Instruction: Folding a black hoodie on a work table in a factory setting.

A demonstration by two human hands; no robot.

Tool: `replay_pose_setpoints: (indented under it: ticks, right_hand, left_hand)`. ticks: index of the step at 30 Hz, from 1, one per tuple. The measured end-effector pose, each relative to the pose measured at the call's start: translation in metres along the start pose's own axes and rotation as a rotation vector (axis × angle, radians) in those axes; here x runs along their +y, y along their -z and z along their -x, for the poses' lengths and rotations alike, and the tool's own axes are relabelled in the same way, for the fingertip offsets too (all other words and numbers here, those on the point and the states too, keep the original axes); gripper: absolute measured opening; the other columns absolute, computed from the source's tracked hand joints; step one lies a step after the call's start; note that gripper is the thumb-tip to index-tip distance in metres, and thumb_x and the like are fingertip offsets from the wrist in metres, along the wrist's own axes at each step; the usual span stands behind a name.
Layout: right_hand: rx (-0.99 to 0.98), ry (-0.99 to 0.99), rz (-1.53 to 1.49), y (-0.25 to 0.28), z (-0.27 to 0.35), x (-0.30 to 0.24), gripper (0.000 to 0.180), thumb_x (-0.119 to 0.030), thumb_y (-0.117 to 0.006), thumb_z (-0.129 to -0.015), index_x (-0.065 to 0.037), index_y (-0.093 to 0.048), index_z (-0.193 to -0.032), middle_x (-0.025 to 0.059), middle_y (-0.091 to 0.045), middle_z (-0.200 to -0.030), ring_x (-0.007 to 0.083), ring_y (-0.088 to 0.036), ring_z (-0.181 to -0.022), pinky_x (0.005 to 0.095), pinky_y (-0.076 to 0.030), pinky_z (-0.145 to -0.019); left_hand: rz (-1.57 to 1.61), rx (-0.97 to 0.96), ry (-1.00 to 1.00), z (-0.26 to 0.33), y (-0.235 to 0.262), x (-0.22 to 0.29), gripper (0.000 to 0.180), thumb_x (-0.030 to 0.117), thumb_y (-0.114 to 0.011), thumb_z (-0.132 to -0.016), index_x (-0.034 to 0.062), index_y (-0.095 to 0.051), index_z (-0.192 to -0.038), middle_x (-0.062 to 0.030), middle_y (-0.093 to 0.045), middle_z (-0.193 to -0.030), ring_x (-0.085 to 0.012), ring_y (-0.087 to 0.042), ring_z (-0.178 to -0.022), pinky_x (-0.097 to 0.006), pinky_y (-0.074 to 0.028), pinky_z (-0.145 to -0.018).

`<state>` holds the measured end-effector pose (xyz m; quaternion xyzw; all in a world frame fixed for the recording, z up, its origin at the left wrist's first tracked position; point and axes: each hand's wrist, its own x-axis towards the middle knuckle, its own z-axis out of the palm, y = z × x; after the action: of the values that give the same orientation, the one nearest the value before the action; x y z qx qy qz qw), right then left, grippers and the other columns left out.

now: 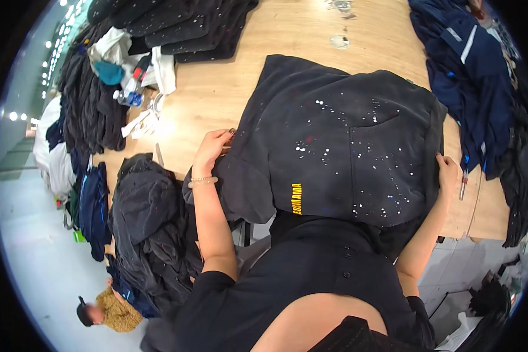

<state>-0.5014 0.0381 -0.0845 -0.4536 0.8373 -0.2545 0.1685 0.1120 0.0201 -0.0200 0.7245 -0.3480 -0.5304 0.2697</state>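
Observation:
A dark grey sweatshirt (322, 170) with white paint-like specks, a slanted pocket edge and small yellow lettering lies across the table's front edge, its lower part against my body. At its left side my left hand (214, 146), a beaded bracelet at the wrist, has its fingers curled on the cloth edge by the sleeve. My right hand (447, 173) grips the opposite edge, thumb and fingers closed on the fabric, with some fingertips hidden behind it.
Folded speckled dark garments (199, 29) are stacked at the back left. Near them are a plastic bottle (129, 98) and white scraps (144, 126). A dark garment heap (146, 205) lies left, navy clothes (466, 88) right. A person (114, 308) is at lower left.

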Motion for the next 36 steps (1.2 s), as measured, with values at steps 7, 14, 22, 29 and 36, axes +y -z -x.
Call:
replay_pose_setpoints:
  ticks: [7, 14, 22, 29, 36]
  right_hand:
    - [-0.188, -0.058, -0.161, 0.0, -0.007, -0.006, 0.034, -0.027, -0.068, -0.084, -0.002, -0.055, -0.065, -0.0023, -0.045, -0.057, 0.0078, -0.039, -0.055, 0.0267, -0.031, -0.054]
    - [0.24, 0.153, -0.377, 0.023, -0.003, 0.01, 0.029, -0.025, -0.066, -0.085, 0.001, -0.061, -0.075, 0.0038, -0.052, -0.057, 0.0155, -0.05, -0.059, 0.0309, -0.038, -0.059]
    - [0.02, -0.187, 0.071, 0.021, 0.015, -0.012, 0.038, -0.034, -0.069, -0.078, 0.003, -0.065, -0.073, 0.0219, -0.06, -0.064, 0.0303, -0.06, -0.062, 0.0405, -0.044, -0.061]
    - [-0.043, -0.326, -0.511, 0.026, 0.018, -0.007, 0.025, -0.018, -0.072, -0.077, 0.005, -0.066, -0.069, 0.0104, -0.064, -0.063, 0.0157, -0.059, -0.056, 0.0289, -0.043, -0.054]
    - [-0.038, -0.411, -0.789, 0.028, 0.013, -0.001, 0.012, -0.003, -0.072, -0.073, 0.0, -0.062, -0.068, 0.008, -0.064, -0.067, 0.0134, -0.059, -0.06, 0.0244, -0.045, -0.058]
  left_hand:
    - [0.019, 0.018, 0.049, 0.015, 0.015, -0.001, 0.021, 0.02, -0.058, -0.089, 0.0017, -0.068, -0.093, -0.0007, -0.063, -0.078, -0.0083, -0.055, -0.068, -0.023, -0.043, -0.062]
    - [-0.255, 0.007, -0.255, 0.033, 0.026, -0.001, 0.018, 0.016, -0.066, -0.082, -0.0001, -0.062, -0.074, 0.0037, -0.053, -0.064, -0.0063, -0.044, -0.062, -0.024, -0.036, -0.056]
    - [-0.366, 0.004, -0.09, 0.05, 0.022, 0.009, 0.013, 0.013, -0.065, -0.085, 0.0, -0.066, -0.084, 0.0047, -0.058, -0.073, -0.0046, -0.046, -0.068, -0.021, -0.036, -0.06]
    - [-0.255, 0.058, 0.067, 0.052, 0.024, 0.007, 0.011, 0.01, -0.063, -0.087, 0.0023, -0.068, -0.094, 0.0015, -0.062, -0.078, -0.0047, -0.052, -0.065, -0.019, -0.042, -0.054]
    - [0.124, 0.162, -0.129, 0.051, 0.026, 0.003, 0.017, 0.004, -0.06, -0.088, -0.0023, -0.064, -0.103, -0.0025, -0.064, -0.092, -0.0085, -0.059, -0.079, -0.024, -0.053, -0.068]
